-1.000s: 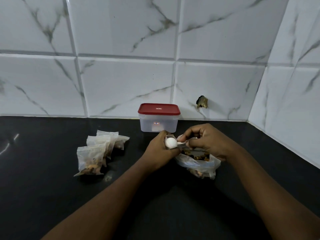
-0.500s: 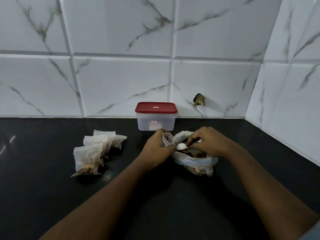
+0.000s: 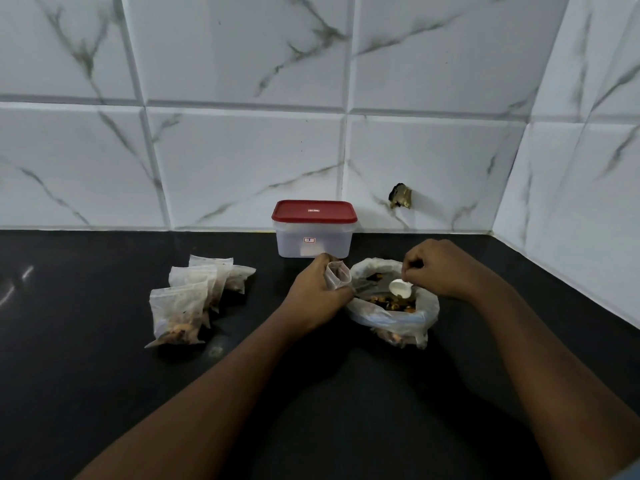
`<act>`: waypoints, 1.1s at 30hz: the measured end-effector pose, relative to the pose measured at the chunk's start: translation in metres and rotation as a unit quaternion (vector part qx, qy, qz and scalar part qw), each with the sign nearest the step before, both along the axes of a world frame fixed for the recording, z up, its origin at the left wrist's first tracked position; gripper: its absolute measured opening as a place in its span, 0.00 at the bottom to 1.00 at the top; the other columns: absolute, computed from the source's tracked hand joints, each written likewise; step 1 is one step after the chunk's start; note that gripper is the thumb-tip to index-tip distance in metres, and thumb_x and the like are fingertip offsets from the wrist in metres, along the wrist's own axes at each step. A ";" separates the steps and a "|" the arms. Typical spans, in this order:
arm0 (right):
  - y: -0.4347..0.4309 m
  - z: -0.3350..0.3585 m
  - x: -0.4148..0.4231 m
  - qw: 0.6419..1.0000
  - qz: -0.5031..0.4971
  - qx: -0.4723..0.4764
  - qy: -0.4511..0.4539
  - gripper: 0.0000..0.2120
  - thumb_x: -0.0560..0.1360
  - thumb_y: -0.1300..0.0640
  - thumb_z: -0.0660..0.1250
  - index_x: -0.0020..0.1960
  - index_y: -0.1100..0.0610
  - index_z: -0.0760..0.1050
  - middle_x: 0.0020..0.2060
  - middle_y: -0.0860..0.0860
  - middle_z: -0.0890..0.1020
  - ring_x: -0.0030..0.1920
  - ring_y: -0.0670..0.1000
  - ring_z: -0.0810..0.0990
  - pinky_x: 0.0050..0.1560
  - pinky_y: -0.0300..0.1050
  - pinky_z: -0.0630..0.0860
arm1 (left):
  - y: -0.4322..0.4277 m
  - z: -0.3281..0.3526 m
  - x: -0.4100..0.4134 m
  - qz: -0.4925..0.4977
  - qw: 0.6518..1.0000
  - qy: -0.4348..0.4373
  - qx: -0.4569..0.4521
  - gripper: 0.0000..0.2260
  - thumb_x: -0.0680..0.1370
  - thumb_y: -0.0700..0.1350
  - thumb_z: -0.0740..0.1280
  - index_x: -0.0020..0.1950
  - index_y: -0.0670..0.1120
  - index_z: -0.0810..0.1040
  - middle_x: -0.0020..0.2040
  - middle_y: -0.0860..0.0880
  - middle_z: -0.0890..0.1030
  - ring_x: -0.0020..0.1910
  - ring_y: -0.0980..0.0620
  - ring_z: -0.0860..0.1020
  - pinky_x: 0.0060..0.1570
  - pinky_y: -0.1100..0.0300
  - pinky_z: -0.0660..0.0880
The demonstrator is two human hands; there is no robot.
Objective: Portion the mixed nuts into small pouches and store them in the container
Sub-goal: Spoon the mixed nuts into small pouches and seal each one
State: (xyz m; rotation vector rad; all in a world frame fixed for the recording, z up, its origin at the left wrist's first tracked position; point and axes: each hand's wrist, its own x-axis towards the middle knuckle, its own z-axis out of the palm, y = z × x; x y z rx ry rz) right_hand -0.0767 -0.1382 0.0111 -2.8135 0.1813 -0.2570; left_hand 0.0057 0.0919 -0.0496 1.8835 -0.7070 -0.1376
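Note:
My left hand (image 3: 318,292) grips a small clear pouch (image 3: 338,273) with its mouth held open, just left of a large plastic bag of mixed nuts (image 3: 393,306) lying on the black counter. My right hand (image 3: 440,268) pinches the handle of a small white spoon (image 3: 400,288), whose bowl dips into the nuts in the big bag. A clear container with a shut red lid (image 3: 314,229) stands against the wall behind my hands. Three filled pouches (image 3: 194,296) lie in a cluster to the left.
The black countertop (image 3: 86,375) meets white marble-look tiled walls at the back and on the right, forming a corner. A broken hole in the tile (image 3: 401,196) sits right of the container.
My right hand moved the spoon from the small pouch's mouth rightwards and down into the big bag of nuts. My left hand kept hold of the pouch.

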 end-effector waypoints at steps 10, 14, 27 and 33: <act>-0.002 -0.001 0.001 1.000 -0.020 -0.021 0.000 0.08 0.76 0.59 0.70 0.41 0.52 0.86 0.38 0.49 0.86 0.39 0.50 0.83 0.38 0.45 0.77 | 0.000 0.001 0.000 -0.006 1.000 -0.004 0.006 0.18 0.78 0.48 0.75 0.65 0.52 0.74 0.58 0.56 0.79 0.56 0.57 0.79 0.48 0.65 0.75; 0.000 0.002 -0.002 1.000 -0.009 0.004 -0.022 0.08 0.76 0.59 0.70 0.40 0.51 0.85 0.40 0.48 0.86 0.42 0.51 0.84 0.43 0.50 0.80 | 0.000 0.000 0.001 -0.005 1.000 -0.009 0.016 0.19 0.78 0.47 0.75 0.66 0.51 0.74 0.58 0.56 0.79 0.55 0.58 0.79 0.46 0.67 0.74; 0.010 -0.005 0.001 0.996 0.016 0.080 -0.037 0.05 0.78 0.57 0.73 0.47 0.52 0.87 0.44 0.44 0.87 0.44 0.42 0.84 0.41 0.36 0.74 | 0.000 -0.001 0.000 -0.007 1.000 -0.021 0.007 0.17 0.78 0.46 0.75 0.64 0.53 0.74 0.56 0.57 0.79 0.54 0.59 0.79 0.46 0.67 0.74; 0.006 -0.002 -0.002 0.991 0.004 0.129 -0.022 0.06 0.77 0.58 0.73 0.43 0.51 0.87 0.39 0.45 0.87 0.41 0.43 0.84 0.42 0.42 0.76 | 0.000 0.001 0.000 -0.010 1.000 -0.015 0.013 0.18 0.78 0.46 0.75 0.65 0.52 0.74 0.56 0.58 0.78 0.54 0.60 0.78 0.46 0.67 0.74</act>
